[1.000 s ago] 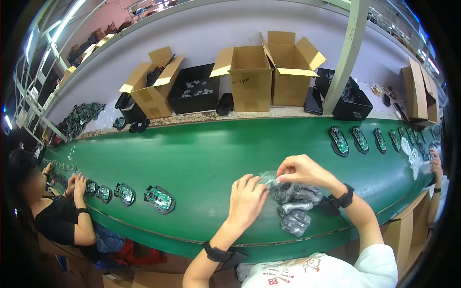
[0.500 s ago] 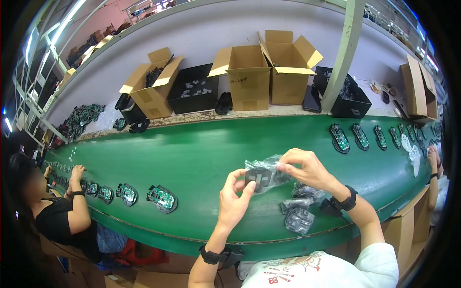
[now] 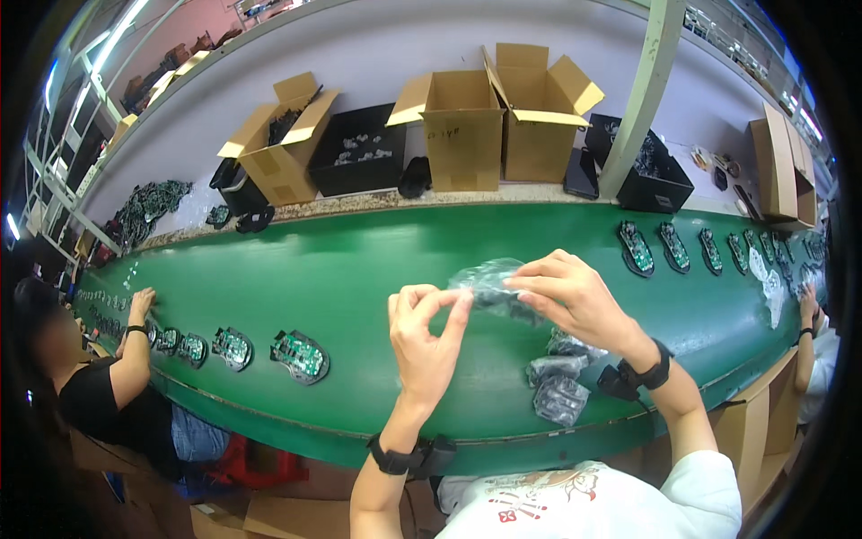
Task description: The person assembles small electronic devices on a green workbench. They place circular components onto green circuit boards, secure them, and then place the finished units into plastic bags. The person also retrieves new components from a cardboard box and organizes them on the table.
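Observation:
A clear plastic bag (image 3: pixel 489 280) with something dark inside is stretched between my hands above the green belt. At its left edge, my left hand (image 3: pixel 424 341) pinches the film between thumb and forefinger. My right hand (image 3: pixel 575 301) grips the bag's other side with its fingertips, hiding part of it. Glare and folds in the plastic blur the dark part. Just below my right hand, several bagged dark parts (image 3: pixel 561 400) lie in a small heap on the belt.
Opened mouse-shaped shells with green circuit boards (image 3: pixel 301 357) line the belt (image 3: pixel 404 256) left and right. Cardboard boxes (image 3: pixel 462 148) and black bins (image 3: pixel 356 153) stand along the back ledge. A co-worker (image 3: pixel 126 377) sits at left; another person's arm (image 3: pixel 808 346) reaches in at right.
The bag has tipped and its dark part, plain before, is now mostly obscured. My left hand has shifted from holding the part to pinching the bag's edge.

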The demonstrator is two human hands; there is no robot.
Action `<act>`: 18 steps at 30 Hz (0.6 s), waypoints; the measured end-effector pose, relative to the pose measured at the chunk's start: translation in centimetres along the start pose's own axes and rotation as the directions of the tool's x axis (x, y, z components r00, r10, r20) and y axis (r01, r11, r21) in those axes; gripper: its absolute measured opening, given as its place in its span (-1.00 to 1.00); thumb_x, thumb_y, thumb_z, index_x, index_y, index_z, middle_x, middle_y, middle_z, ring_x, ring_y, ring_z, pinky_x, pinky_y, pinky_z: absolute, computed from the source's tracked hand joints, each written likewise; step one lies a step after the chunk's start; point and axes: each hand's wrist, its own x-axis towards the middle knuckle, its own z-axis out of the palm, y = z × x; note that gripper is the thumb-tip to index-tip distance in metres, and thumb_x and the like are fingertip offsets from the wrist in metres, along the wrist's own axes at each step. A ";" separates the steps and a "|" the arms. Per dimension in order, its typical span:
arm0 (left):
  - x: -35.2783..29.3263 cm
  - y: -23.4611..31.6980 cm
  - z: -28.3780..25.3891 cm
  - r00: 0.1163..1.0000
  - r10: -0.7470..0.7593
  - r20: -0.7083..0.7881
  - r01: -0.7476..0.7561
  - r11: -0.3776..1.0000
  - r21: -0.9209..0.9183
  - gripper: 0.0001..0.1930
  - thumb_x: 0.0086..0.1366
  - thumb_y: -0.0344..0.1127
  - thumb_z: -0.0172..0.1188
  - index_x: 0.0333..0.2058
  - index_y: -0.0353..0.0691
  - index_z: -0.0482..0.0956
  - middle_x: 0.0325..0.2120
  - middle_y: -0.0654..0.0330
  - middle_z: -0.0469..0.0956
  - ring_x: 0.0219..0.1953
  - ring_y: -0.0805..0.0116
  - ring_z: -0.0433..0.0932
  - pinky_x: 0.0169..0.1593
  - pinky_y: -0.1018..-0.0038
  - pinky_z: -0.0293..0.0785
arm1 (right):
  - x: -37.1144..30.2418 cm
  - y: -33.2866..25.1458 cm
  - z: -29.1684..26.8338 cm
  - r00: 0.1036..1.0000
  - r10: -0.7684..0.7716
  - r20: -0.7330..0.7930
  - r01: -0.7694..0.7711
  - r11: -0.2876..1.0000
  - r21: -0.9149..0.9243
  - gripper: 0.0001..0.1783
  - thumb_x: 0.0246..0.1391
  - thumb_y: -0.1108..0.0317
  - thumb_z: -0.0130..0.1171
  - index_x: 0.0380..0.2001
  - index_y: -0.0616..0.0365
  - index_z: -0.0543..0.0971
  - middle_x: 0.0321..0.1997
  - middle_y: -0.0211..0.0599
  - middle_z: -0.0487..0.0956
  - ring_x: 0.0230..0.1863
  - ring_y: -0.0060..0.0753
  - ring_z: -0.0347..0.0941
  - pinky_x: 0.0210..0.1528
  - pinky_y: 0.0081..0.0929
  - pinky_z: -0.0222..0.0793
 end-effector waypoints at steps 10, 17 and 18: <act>-1.6 1.4 0.3 0.993 -0.089 0.073 0.102 0.972 -0.212 -0.88 0.20 -0.33 0.32 -0.31 -0.21 0.67 -0.36 0.14 0.66 -0.30 0.30 0.60 -0.20 0.40 0.55 | 0.0 -1.0 0.2 0.979 0.020 -0.205 -0.033 0.998 -0.061 -0.76 0.25 0.41 0.06 -0.10 0.17 0.64 -0.11 -0.19 0.60 -0.10 -0.21 0.49 -0.01 -0.38 0.37; -2.9 2.6 6.2 0.997 0.014 0.073 0.024 0.874 -0.485 -0.87 0.19 -0.42 0.20 -0.27 -0.22 0.51 -0.40 0.07 0.61 -0.31 0.07 0.56 -0.21 0.23 0.49 | -3.6 2.8 2.0 0.972 0.226 -0.069 -0.196 0.935 0.295 -0.53 0.43 0.20 -0.18 0.23 0.28 0.38 0.23 -0.22 0.44 0.24 -0.44 0.30 0.29 -0.41 0.18; -3.2 2.8 6.4 0.998 0.022 0.067 0.015 0.862 -0.507 -0.79 0.18 -0.49 0.15 -0.17 -0.26 0.46 -0.39 0.05 0.61 -0.28 0.01 0.55 -0.15 0.20 0.48 | -3.8 5.0 1.6 0.965 0.261 -0.037 -0.243 0.934 0.263 -0.53 0.43 0.20 -0.18 0.23 0.27 0.37 0.25 -0.23 0.42 0.26 -0.45 0.28 0.31 -0.42 0.15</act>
